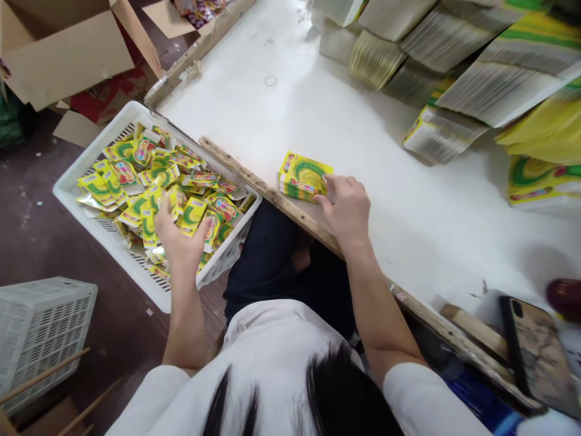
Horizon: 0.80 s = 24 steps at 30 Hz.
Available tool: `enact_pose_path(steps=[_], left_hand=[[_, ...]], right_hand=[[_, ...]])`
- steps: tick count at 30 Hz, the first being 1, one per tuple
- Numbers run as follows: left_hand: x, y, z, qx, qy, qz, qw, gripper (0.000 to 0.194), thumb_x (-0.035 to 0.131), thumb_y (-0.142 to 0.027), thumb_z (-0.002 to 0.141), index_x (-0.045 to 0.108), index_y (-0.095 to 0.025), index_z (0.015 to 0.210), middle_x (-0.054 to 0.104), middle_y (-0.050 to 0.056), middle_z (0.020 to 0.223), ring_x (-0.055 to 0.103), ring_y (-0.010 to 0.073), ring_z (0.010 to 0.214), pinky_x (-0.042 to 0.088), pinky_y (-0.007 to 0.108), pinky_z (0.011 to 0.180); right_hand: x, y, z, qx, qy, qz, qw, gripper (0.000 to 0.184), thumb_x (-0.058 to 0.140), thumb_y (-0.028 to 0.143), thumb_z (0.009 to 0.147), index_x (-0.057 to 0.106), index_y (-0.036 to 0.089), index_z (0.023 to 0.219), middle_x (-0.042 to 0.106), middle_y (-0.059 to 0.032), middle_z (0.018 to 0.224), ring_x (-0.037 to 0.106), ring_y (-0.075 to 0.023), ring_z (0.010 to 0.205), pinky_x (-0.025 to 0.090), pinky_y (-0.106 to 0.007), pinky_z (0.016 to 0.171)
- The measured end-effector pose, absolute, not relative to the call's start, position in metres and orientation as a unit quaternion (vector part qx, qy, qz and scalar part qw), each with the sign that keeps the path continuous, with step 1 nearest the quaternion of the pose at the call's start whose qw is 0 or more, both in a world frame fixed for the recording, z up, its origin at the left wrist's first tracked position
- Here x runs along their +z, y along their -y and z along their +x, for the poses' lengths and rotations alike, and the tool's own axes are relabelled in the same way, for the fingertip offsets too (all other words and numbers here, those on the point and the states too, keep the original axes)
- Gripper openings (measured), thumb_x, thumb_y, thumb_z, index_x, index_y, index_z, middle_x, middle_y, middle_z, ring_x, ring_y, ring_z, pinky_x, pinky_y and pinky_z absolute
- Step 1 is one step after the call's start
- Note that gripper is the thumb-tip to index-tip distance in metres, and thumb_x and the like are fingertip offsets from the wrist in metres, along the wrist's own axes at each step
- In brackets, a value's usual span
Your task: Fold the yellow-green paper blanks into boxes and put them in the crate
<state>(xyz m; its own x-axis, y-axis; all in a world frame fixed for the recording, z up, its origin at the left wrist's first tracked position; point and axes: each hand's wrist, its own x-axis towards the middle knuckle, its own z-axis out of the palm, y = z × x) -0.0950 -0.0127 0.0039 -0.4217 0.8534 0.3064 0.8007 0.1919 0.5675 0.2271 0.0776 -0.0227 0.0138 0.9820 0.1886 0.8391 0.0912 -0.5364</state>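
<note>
A small stack of flat yellow-green cartons (305, 174) lies near the wooden edge of the white table. My right hand (348, 206) grips its right end, thumb at the front and fingers behind. Over the white plastic basket (106, 247), my left hand (181, 237) has thumb and fingers apart, with no carton plainly held. Small yellow-green cartons (193, 215), many with red lettering, fill this basket in a loose heap. The left fingertips are close to the heap; whether they touch it I cannot tell.
Tall stacks of flat cartons (490, 82) stand at the table's far right. A phone (540, 354) lies near the right edge. Left of the table are an open cardboard box (72, 60) and another white basket (40, 339) on the floor. A wooden strip (281, 203) borders the table.
</note>
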Motion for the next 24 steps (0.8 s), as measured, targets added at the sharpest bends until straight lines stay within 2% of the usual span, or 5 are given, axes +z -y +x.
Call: enact_pose_path(steps=[5,11,15,18,24], left_hand=[[-0.003,0.014,-0.043,0.369,-0.674,0.583,0.264,0.055,0.075,-0.043,0.083,0.058,-0.023,0.131,0.064,0.011,0.134,0.06,0.0278,0.127,0.047,0.047,0.109],[-0.012,0.013,0.014,0.503,-0.486,0.437,0.566,0.078,0.081,-0.062,0.07,0.053,-0.029,0.135,0.066,0.011,0.13,0.062,0.0303,0.125,0.054,0.044,0.099],[0.002,0.005,0.031,0.642,-0.423,0.305,0.562,0.051,0.06,-0.071,0.083,0.06,-0.027,0.108,0.068,0.007,0.103,0.067,0.0263,0.108,0.054,0.045,0.097],[0.019,-0.002,0.034,0.702,-0.422,0.248,0.518,0.049,0.057,-0.073,0.083,0.052,-0.024,0.085,0.05,-0.001,0.071,0.059,0.0165,0.071,0.056,0.035,0.079],[0.015,0.001,0.031,0.709,-0.436,0.232,0.503,0.064,0.06,-0.086,0.074,0.052,-0.023,0.083,0.046,-0.003,0.07,0.05,0.0108,0.059,0.05,0.026,0.061]], right_hand=[[-0.018,-0.074,0.224,0.133,0.675,-0.658,0.306,0.035,0.071,0.012,0.078,0.059,0.019,0.11,0.066,-0.0099,0.101,0.061,-0.0313,0.099,0.052,-0.05,0.093],[0.006,-0.031,0.197,0.348,0.67,-0.512,0.41,0.025,0.071,0.019,0.083,0.052,0.025,0.098,0.061,0.0008,0.085,0.062,-0.0182,0.074,0.056,-0.034,0.071],[0.011,0.002,0.168,0.544,0.634,-0.375,0.401,0.02,0.07,0.019,0.086,0.053,0.024,0.096,0.061,0.0012,0.086,0.063,-0.015,0.072,0.055,-0.028,0.066],[0.014,0.015,0.154,0.59,0.62,-0.32,0.406,0.019,0.072,0.019,0.086,0.057,0.024,0.096,0.063,-0.0008,0.093,0.064,-0.0167,0.085,0.057,-0.03,0.078],[0.009,0.013,0.147,0.583,0.6,-0.347,0.422,0.031,0.081,0.028,0.081,0.059,0.025,0.102,0.064,0.0007,0.091,0.064,-0.0162,0.082,0.056,-0.03,0.078]])
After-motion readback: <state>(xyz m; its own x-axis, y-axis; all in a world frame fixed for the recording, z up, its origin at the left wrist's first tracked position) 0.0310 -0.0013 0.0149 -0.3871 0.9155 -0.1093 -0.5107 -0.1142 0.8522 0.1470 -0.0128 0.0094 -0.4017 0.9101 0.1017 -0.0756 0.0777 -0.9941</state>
